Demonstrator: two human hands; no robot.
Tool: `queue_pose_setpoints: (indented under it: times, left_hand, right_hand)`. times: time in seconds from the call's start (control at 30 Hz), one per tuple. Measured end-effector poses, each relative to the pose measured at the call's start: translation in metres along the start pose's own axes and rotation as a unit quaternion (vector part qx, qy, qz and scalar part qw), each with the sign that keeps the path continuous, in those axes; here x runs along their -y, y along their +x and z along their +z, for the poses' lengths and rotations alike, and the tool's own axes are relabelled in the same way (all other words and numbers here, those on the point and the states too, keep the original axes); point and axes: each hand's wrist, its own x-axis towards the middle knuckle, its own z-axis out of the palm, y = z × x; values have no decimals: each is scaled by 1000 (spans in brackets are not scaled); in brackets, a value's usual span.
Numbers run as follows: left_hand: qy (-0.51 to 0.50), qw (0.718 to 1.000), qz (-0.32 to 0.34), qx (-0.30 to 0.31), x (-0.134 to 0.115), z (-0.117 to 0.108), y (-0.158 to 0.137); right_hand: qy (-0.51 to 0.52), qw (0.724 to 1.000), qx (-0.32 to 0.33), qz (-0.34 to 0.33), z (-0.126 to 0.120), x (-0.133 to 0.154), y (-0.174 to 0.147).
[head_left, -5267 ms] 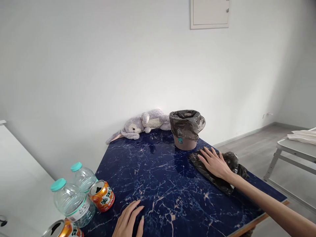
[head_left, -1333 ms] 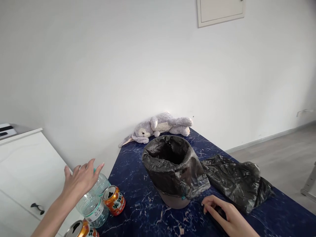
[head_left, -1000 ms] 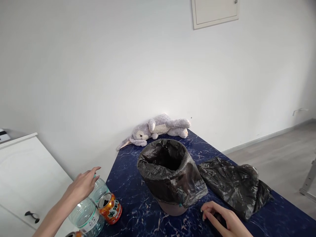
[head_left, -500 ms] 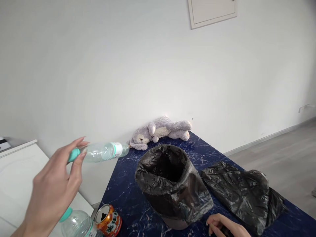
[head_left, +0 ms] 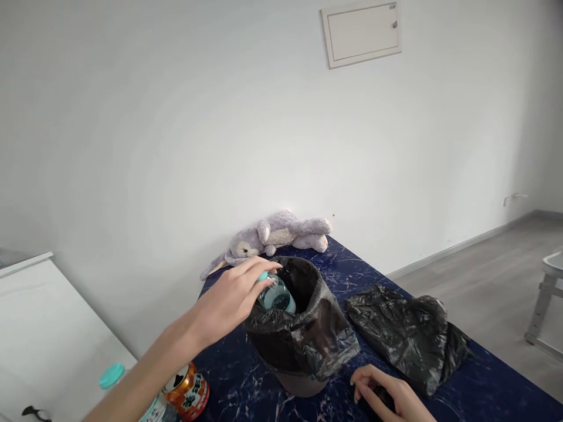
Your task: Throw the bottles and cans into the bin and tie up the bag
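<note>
My left hand [head_left: 235, 293] pinches a clear plastic bottle [head_left: 278, 298] by its turquoise cap. The bottle's lower part is inside the mouth of a trash bin [head_left: 303, 384], which is lined with a black plastic bag [head_left: 328, 322] folded over its rim. My right hand [head_left: 389, 392] rests on the table to the right of the bin, fingers curled. Something dark shows beneath those fingers, too hidden to name. Below my left forearm stand an orange drink can [head_left: 191, 395] and a second bottle with a turquoise cap [head_left: 112, 375], partly covered by the arm.
A grey plush toy [head_left: 277, 234] lies against the wall at the far end of the dark blue marbled table [head_left: 259, 381]. Another crumpled black bag [head_left: 404, 334] lies on the right side. A white cabinet [head_left: 53, 328] is at left, and a metal-legged piece of furniture [head_left: 543, 310] stands far right.
My left hand has carried the bottle rightwards from the left side into the bin's mouth, tilting it more upright. My right hand has stayed beside the bin. The view has shifted slightly.
</note>
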Motion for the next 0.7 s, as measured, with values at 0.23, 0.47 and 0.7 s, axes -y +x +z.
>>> queue_pose_setpoints:
  times: [0.23,0.47,0.7]
  left_hand:
    - [-36,995,5,93,12,22,8]
    - [-6,997,-78,2,12,8,-14]
    - [120,965,-217,-85,82,-30,-90]
  right_hand:
    - [1,1000,-8,-7,0,5,-3]
    - [2,1000,-14,-3,0,1,-4]
    - [-12,1000,-19,-8,2,0,-7]
